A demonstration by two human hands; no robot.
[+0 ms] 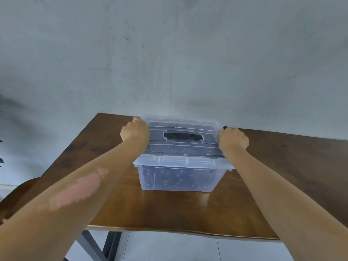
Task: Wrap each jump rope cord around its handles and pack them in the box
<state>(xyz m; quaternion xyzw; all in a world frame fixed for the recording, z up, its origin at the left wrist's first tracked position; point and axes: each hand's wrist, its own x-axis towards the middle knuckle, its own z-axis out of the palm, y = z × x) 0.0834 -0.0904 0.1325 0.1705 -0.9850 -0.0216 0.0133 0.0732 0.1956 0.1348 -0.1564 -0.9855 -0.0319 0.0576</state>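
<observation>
Both forearms extended from the lower corners of the frame toward the centre, bare, converging on the box (pixel 177 178). Left hand (pixel 134 131) at the left end of the lid (pixel 180 146), fingers curled over the lid edge, gripping it. Right hand (pixel 233 141) at the right end of the lid, fingers likewise curled down over the edge, gripping it; a small black part visible just beyond the knuckles, too small to identify. Box: clear plastic, lid seated on top, positioned at frame centre on the table (pixel 282 185), close to the table's far edge and the wall (pixel 169 53). Black handle (pixel 183 137) lying flat in the recess at the lid's middle, between the two hands, untouched. Dark contents visible through the front wall of the box; individual ropes and cords not distinguishable. Table: brown wood top, dark metal legs (pixel 111 245) visible under the near edge at lower left. Pale floor below at the bottom of the frame. Dark rounded chair back (pixel 20 193) at the left edge of the frame.
</observation>
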